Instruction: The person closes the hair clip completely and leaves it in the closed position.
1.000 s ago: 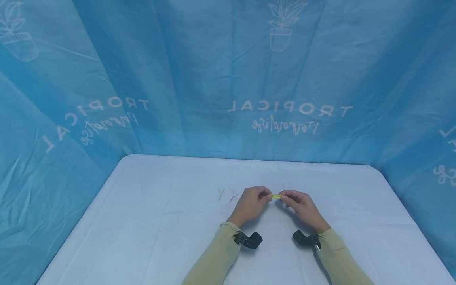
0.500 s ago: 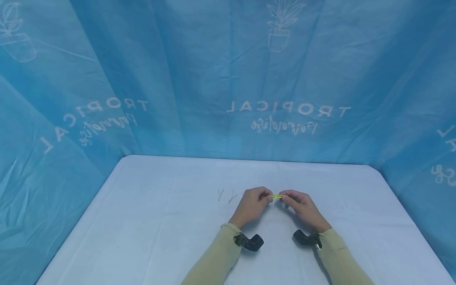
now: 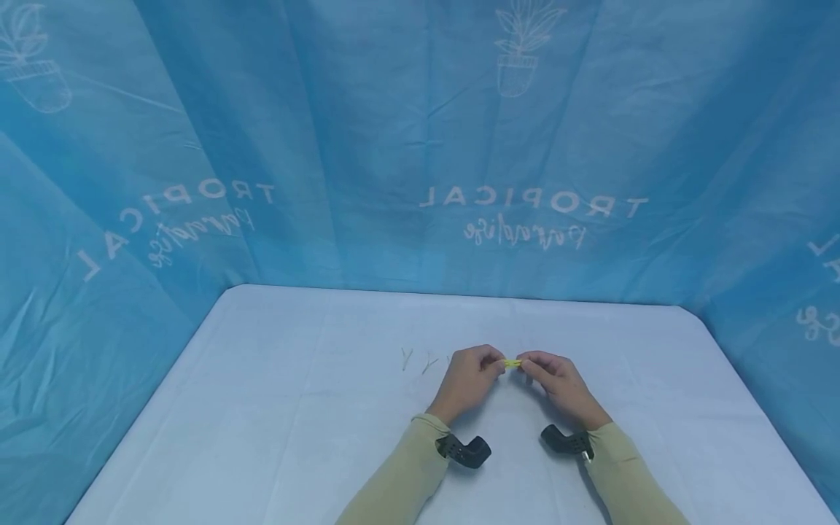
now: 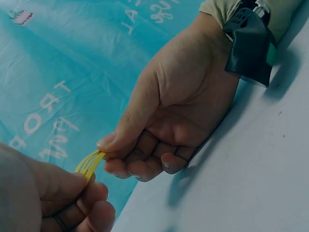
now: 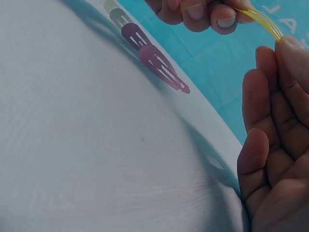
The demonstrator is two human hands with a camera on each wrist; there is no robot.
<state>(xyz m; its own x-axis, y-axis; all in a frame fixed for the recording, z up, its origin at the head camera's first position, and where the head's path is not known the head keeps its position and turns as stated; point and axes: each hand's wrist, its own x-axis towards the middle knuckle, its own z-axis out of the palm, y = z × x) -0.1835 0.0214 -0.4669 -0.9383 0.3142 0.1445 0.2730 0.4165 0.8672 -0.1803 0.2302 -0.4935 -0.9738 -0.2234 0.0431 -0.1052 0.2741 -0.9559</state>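
A yellow snap hair clip (image 3: 512, 363) is stretched between both hands above the white table. The left hand (image 3: 467, 375) pinches one end between thumb and fingertips. At the opposite end, the right hand (image 3: 558, 383) pinches it likewise. In the left wrist view the clip (image 4: 90, 164) looks bowed, with gaps showing between its strips; the right hand (image 4: 178, 96) has its other fingers curled loosely under the thumb. The right wrist view also has the clip (image 5: 263, 20) arched between the left hand's fingertips and the right hand (image 5: 280, 145).
Several snap hair clips lie in a row left of the hands: pink (image 5: 161, 67), purple (image 5: 134, 36), greyish green (image 5: 119, 18). From the head they appear as thin pale shapes (image 3: 407, 359). Blue printed curtains (image 3: 394, 146) hang behind the white table (image 3: 262, 408).
Both hands stay on the yellow hair clip. The left hand has shifted slightly right and nearer, so another clip behind it now shows a little.
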